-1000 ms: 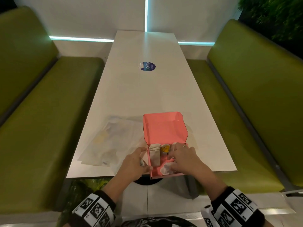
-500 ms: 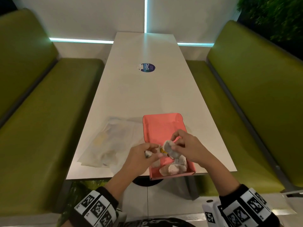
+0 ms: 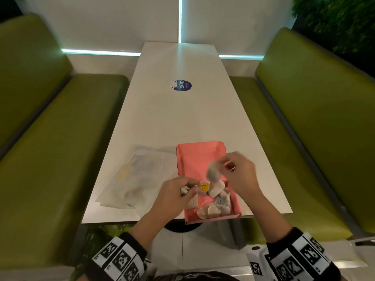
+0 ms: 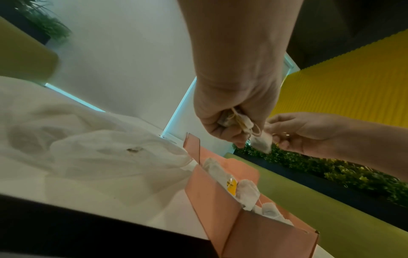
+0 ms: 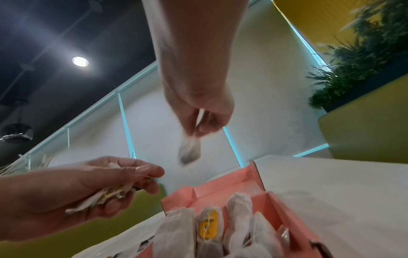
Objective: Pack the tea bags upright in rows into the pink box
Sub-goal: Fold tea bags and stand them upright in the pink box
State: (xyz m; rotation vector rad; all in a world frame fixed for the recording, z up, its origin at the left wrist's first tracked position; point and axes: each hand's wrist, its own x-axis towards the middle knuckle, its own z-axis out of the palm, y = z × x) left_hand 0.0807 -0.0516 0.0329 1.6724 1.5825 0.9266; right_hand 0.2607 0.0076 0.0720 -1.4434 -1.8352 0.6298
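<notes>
Since the earlier frames, the right hand (image 3: 238,175) has lifted out of the pink box (image 3: 237,207) w/ one tea bag (image 3: 213,171) pinched at its top edge. It was down among the bags a sec ago; now the bag dangles above the box's open lid. The left hand (image 3: 174,196) has come up off the box's left wall and is curled round a small bunch of bags and strings (image 4: 237,122).

Box sits at the near table (image 3: 182,122) edge, lid flat away from the person. Inside: a few bags upright at the lid end, incl. one showing a yellow tag (image 3: 203,187); the rest lie loose in a heap toward the near wall.

Doing the step well, as I judge it: keep the pinch high on the bag so it hangs straight, lower it vertical next to the standing row, tight against its neighbour so nothing flops. Tuck string + tag down w/ it; strings look tangle-prone. Left hand's bunch prob. needs separating one at a time. The heap near the front should be stood up too before the row reaches it.

Pose: right wrist raised over the box, thumb + fingers narrow on the bag, fingers pointing down-left; it's motion-blurred. Left hand is lower, palm turned in, hovering just left of the box.

A crumpled clear plastic bag (image 3: 140,179) lies left of the box.
</notes>
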